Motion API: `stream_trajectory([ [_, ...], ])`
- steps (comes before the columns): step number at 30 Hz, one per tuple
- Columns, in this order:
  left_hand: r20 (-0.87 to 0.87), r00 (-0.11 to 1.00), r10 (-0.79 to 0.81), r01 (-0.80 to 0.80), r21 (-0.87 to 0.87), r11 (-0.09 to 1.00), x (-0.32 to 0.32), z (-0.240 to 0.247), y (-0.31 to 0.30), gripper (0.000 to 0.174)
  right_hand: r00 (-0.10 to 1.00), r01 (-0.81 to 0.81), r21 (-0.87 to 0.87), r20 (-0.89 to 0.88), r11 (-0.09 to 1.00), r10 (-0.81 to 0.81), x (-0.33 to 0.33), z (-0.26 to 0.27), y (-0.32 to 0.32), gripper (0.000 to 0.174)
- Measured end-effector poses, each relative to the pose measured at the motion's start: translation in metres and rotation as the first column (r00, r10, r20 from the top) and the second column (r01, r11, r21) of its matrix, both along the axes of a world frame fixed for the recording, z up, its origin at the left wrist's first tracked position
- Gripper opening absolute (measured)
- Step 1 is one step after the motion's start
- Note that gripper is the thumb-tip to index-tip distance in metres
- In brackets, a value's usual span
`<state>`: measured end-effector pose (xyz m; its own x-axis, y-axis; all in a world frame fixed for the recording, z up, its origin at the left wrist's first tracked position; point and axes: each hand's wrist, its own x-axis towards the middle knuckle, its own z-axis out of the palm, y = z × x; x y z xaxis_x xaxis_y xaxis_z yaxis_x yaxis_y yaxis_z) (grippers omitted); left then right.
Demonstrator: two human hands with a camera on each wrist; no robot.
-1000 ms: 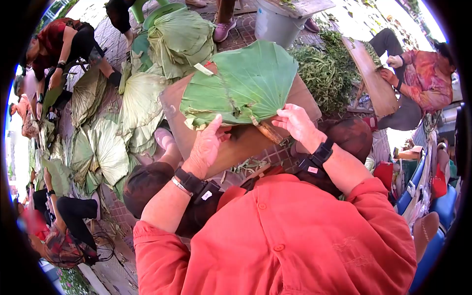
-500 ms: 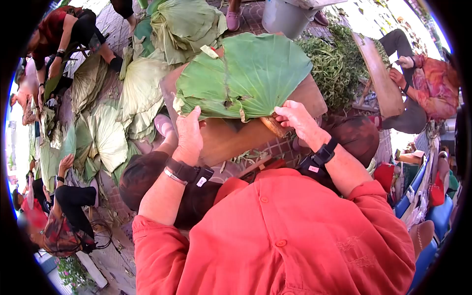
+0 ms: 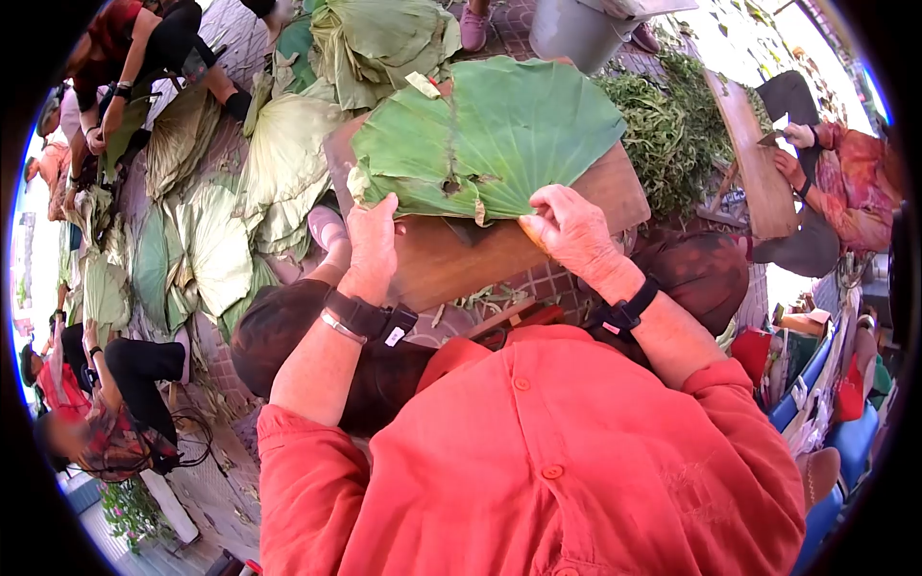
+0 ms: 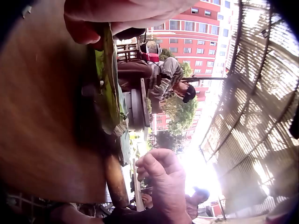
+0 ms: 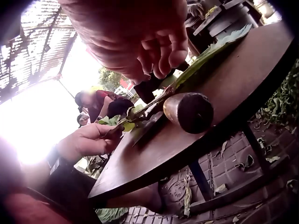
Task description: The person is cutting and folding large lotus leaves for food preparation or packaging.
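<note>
A large green lotus leaf (image 3: 538, 125), with a torn brown hole near its front edge, covers the far part of a brown wooden board (image 3: 461, 264). My left hand (image 3: 371, 245) pinches its near left edge; in the left wrist view the rim runs between thumb and fingers. At the near right rim, my right hand (image 3: 579, 235) has its fingers curled, thumb and index at the leaf's edge. Below them a thick wooden handle (image 5: 189, 113) lies on the board, beside a dark blade (image 5: 150, 128) partly under the leaf.
Dried lotus leaves (image 3: 213, 254) cover the paving at left, with more heaped (image 3: 379, 43) behind. A grey bucket (image 3: 576, 36) stands beyond the board, beside a pile of green shreds (image 3: 672, 134). Seated at right, a person (image 3: 860, 192) works at another board (image 3: 754, 158).
My right hand has slid slightly left along the leaf's near edge, now covering most of the handle. The leaf has gone from tilted toward me to lying flatter over the board.
</note>
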<state>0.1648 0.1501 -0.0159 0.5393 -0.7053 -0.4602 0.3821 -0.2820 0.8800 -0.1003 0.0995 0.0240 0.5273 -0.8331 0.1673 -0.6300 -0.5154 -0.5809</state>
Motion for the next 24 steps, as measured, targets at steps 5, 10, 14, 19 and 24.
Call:
stream_trajectory([
  [5,-0.024,0.999,-0.029,0.028,-0.039,0.999,-0.003,0.002,0.001,0.015,0.922,-0.373,-0.25,-0.209,0.894,0.326,0.036,-0.01,0.009,0.031],
  [10,-0.031,0.999,-0.035,0.034,-0.029,0.999,0.002,-0.006,-0.001,0.016,0.974,-0.132,-0.128,0.168,0.983,0.153,0.037,-0.018,-0.011,0.01],
  [14,-0.035,0.997,-0.072,0.07,-0.06,0.996,0.002,-0.01,0.0,0.018,0.888,0.1,0.183,0.427,0.978,-0.171,0.016,0.009,-0.027,0.012],
  [19,-0.05,0.995,-0.089,0.084,-0.093,0.992,-0.004,-0.002,0.0,0.02,0.971,-0.214,-0.167,0.07,0.963,0.228,0.024,0.004,-0.003,0.041],
  [24,-0.08,0.994,-0.08,0.076,-0.052,0.996,-0.003,-0.006,0.0,0.021,0.908,-0.398,-0.331,-0.277,0.855,0.315,0.031,-0.012,0.001,0.021],
])
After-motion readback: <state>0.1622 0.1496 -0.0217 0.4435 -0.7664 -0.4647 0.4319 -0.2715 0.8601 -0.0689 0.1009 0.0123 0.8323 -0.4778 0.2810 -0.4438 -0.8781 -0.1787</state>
